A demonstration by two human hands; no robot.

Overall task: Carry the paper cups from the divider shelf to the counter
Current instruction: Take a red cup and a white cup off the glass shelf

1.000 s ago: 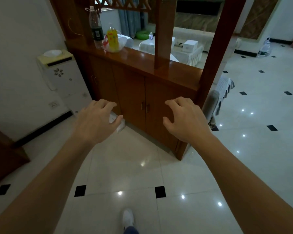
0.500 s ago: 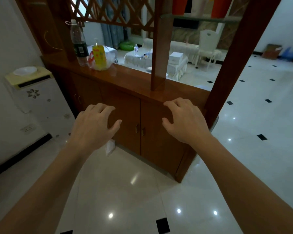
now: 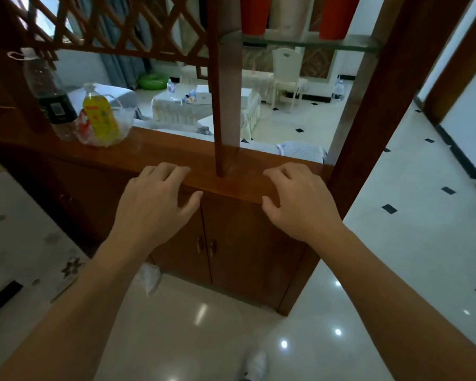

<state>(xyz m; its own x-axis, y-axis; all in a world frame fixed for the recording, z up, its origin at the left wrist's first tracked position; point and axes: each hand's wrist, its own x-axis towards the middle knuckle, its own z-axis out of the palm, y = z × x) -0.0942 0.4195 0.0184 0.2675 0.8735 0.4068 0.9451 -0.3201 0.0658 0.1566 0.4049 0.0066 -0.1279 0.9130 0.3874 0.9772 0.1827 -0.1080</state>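
Observation:
On a glass shelf [image 3: 300, 42] high in the wooden divider stand stacks of paper cups: a red one [image 3: 254, 13], a pale one [image 3: 286, 15] and another red one [image 3: 335, 16]; their tops are cut off by the frame. My left hand [image 3: 154, 204] and my right hand [image 3: 300, 199] hover, fingers loosely curled and holding nothing, over the front edge of the wooden counter top [image 3: 176, 152], well below the cups. A wooden post [image 3: 226, 92] rises from the counter between my hands.
A dark-labelled bottle [image 3: 50, 97] and a yellow bottle [image 3: 99, 114] in a plastic bag stand at the counter's left end. Cabinet doors [image 3: 204, 243] lie below. A white appliance [image 3: 19, 243] stands at left. Glossy tiled floor [image 3: 396, 243] spreads to the right.
I have stepped closer to the divider and my view has risen, so the glass shelf with cups has come further into view. Both hands moved up from before the cabinet doors to the counter edge.

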